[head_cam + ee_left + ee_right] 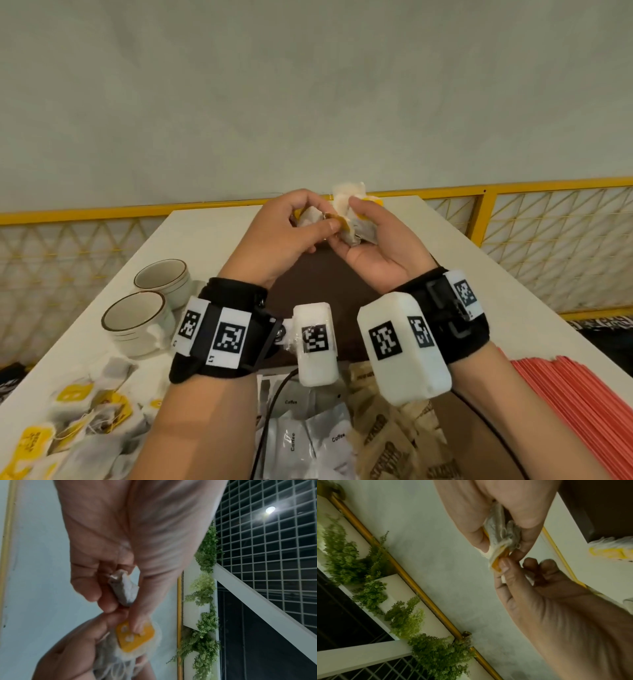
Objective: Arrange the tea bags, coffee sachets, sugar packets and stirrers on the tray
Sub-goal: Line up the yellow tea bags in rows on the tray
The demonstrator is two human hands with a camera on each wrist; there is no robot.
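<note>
While the tray [318,274] lies at 6 o'clock beneath both hands, a bunch of tea bags [352,219] is pinched in the right hand [373,246]; one yellow tag [135,635] at its 9 o'clock edge is pinched by the nearer left hand [287,236], above the surface [205,236].

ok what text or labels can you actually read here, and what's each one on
"Coffee": on the white coffee sachets at the near edge of the head view.
Brown sugar packets: dark print, too blurred to read.
Yellow tea bag tags: print too blurred.
Wrist-band squares: black-and-white codes, no words.
</note>
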